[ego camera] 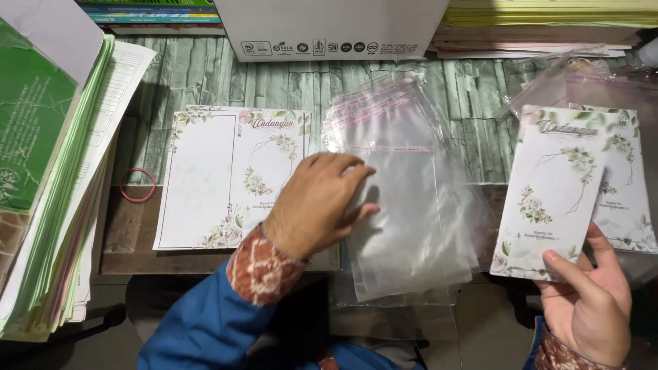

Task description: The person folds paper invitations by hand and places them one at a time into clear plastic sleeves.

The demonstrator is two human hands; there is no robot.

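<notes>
My left hand (317, 202) rests with spread fingers on the left edge of a stack of clear plastic sleeves (411, 199) lying in the middle of the surface. My right hand (591, 294) holds a white floral card (552, 192) upright by its lower corner at the right. Left of my left hand lies an unfolded floral card (219, 171), flat on the surface.
More floral cards in sleeves (627, 185) lie behind the held card at the right. A tall stack of paper sheets (55, 192) stands at the left, a red rubber band (138, 185) beside it. A white cardboard box (329, 27) and paper piles (541, 27) line the back.
</notes>
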